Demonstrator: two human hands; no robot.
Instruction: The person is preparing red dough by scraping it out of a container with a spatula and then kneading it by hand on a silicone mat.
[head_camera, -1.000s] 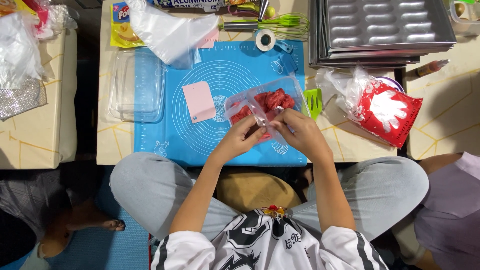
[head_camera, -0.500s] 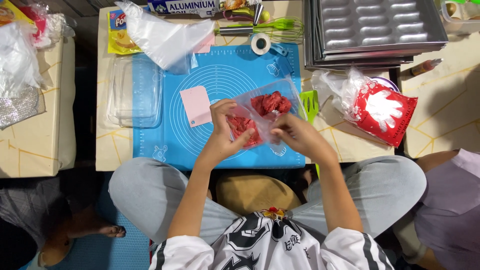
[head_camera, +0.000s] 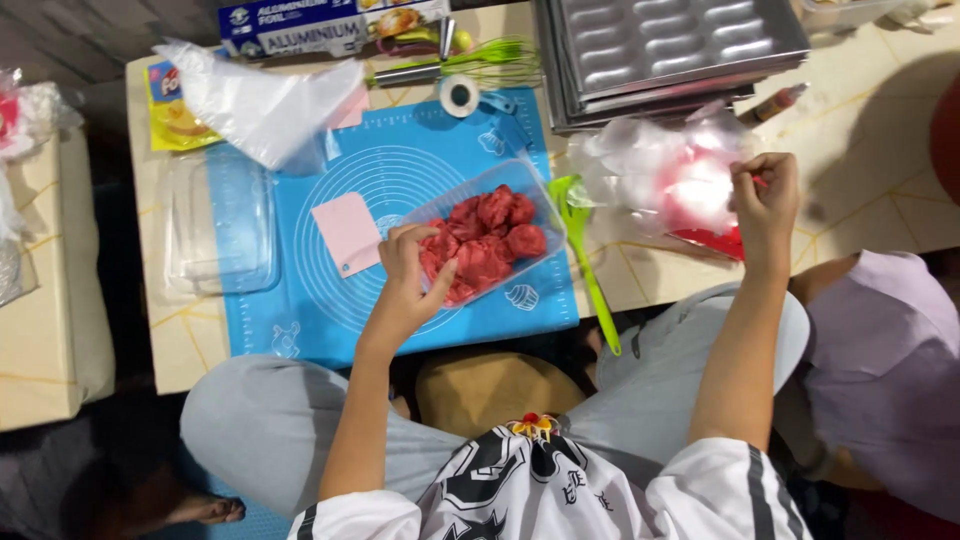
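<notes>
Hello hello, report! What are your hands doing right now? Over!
Left hand gripping clear bag of red chunks on blue mat. Right hand off right, pinching crinkled plastic bag. Green spatula beside the chunks. Over.

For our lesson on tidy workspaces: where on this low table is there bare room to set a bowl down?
Bare mat lies below the pink scraper, left of the left hand on the meat container. Bare tabletop lies right of the right hand. The far edge is crowded: foil box, whisk, tape, baking trays.
</notes>
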